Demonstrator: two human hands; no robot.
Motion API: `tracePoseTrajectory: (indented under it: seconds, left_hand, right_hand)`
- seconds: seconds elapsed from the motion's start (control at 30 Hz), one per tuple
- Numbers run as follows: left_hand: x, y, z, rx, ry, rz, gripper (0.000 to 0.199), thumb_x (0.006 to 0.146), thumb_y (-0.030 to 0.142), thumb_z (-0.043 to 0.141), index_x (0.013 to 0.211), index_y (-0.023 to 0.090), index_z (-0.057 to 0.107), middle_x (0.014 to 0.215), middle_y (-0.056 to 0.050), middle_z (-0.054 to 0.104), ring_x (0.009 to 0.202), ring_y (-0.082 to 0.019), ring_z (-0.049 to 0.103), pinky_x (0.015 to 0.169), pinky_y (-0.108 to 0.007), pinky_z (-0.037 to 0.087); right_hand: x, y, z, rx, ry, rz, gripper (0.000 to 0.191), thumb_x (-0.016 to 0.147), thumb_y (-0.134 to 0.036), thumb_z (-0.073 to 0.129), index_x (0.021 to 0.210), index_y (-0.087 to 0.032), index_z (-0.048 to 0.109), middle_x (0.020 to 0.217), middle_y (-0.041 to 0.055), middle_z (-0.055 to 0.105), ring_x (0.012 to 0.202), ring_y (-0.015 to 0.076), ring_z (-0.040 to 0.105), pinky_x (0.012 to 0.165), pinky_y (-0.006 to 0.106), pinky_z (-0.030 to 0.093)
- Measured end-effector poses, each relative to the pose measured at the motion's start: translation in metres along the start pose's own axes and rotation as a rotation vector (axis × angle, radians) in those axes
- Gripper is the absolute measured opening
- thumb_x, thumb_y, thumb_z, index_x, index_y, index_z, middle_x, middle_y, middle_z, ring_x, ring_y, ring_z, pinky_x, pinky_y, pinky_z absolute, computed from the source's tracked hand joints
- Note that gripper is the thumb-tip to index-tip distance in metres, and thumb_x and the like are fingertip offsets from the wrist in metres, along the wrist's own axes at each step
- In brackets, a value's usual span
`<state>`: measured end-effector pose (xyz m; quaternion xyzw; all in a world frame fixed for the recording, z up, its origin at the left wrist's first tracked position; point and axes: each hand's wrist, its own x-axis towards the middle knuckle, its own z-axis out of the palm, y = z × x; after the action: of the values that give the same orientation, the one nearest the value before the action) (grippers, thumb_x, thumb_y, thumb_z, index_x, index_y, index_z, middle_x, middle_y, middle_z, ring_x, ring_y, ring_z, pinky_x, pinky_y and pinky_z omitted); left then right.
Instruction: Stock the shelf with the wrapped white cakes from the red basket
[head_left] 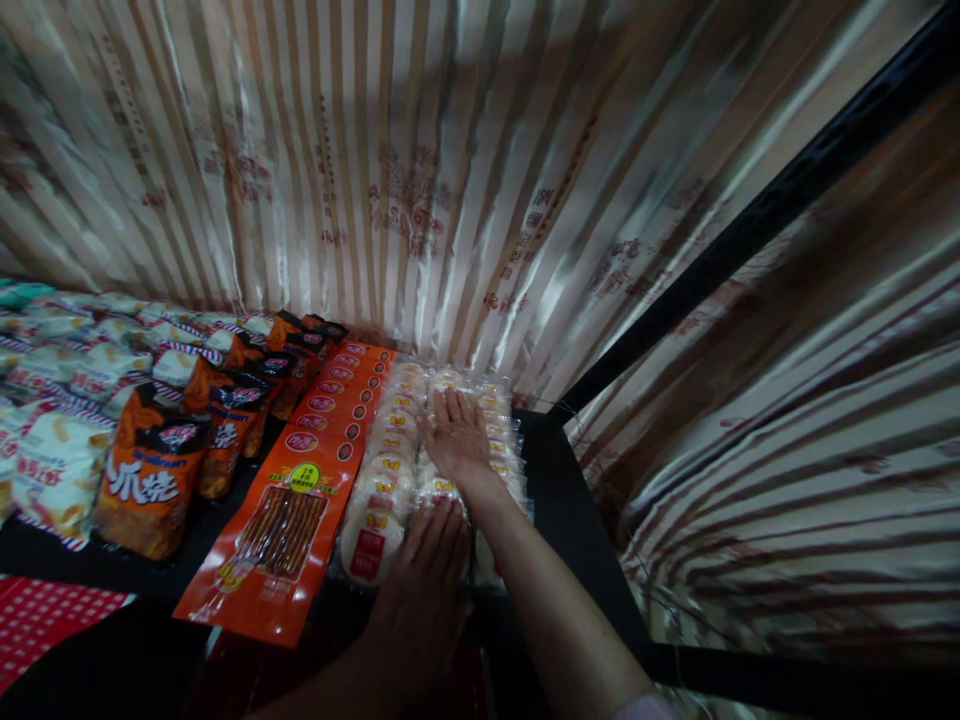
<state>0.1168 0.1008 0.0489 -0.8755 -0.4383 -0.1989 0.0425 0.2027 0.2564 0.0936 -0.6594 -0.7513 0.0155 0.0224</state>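
Rows of round white crackers in clear wrappers (367, 540) lie overlapping on a black shelf (570, 500). My left hand (424, 570) rests flat on the near end of the middle row, fingers stretched forward. Farther back on that same row, my right hand (459, 440) lies palm down with its fingers extended. Both hands touch the wrappers and cover part of the middle row. Directly left of the crackers are long orange packets of brown snack sticks (277, 530), laid overlapping one on another.
Orange and black snack bags (154, 480) stand left of the packets, with several white snack bags (60, 460) beyond. A striped, printed curtain (420, 180) hangs behind. A black pole (735, 230) slants up from the shelf's back right corner. Red checked cloth (52, 620) shows at lower left.
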Motion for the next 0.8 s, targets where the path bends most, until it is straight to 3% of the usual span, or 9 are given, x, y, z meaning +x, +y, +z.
tracePoseTrajectory:
  seconds: [0.2, 0.4, 0.57, 0.8]
  left_hand:
    - [-0.001, -0.005, 0.004, -0.026, -0.042, -0.001, 0.065, 0.089, 0.038, 0.040, 0.143, 0.008, 0.020, 0.151, -0.016, 0.017, 0.139, -0.030, 0.016, 0.112, -0.046, 0.016]
    - [0.001, -0.006, 0.006, -0.003, -0.023, 0.037, 0.063, 0.089, 0.038, 0.039, 0.141, 0.005, 0.026, 0.148, -0.018, 0.025, 0.138, -0.032, 0.019, 0.112, -0.047, 0.014]
    - [0.002, -0.008, 0.003, 0.025, -0.027, 0.040, 0.063, 0.088, 0.039, 0.041, 0.139, 0.004, 0.028, 0.147, -0.020, 0.027, 0.136, -0.032, 0.025, 0.111, -0.046, 0.015]
    - [0.001, -0.010, 0.005, 0.079, 0.008, 0.043, 0.062, 0.089, 0.039, 0.040, 0.140, 0.006, 0.028, 0.149, -0.017, 0.025, 0.136, -0.030, 0.024, 0.112, -0.044, 0.014]
  right_hand:
    - [0.001, -0.005, -0.001, 0.036, 0.017, 0.015, 0.069, 0.091, -0.057, 0.009, 0.145, -0.016, 0.023, 0.153, 0.0088, 0.016, 0.141, 0.0226, 0.010, 0.112, 0.043, 0.005]
    - [-0.002, -0.007, 0.001, 0.057, -0.032, 0.027, 0.070, 0.091, -0.056, 0.009, 0.145, -0.013, 0.020, 0.153, 0.0095, 0.015, 0.141, 0.0213, 0.008, 0.112, 0.040, 0.005]
    - [0.011, -0.005, 0.001, 0.027, 0.010, 0.031, 0.071, 0.091, -0.056, 0.010, 0.146, -0.013, 0.018, 0.154, 0.0097, 0.009, 0.142, 0.0210, 0.003, 0.112, 0.040, 0.004]
    - [0.025, -0.004, 0.005, 0.043, -0.018, 0.043, 0.073, 0.090, -0.058, 0.008, 0.145, -0.011, 0.021, 0.152, 0.0120, 0.017, 0.141, 0.0238, 0.010, 0.112, 0.042, 0.006]
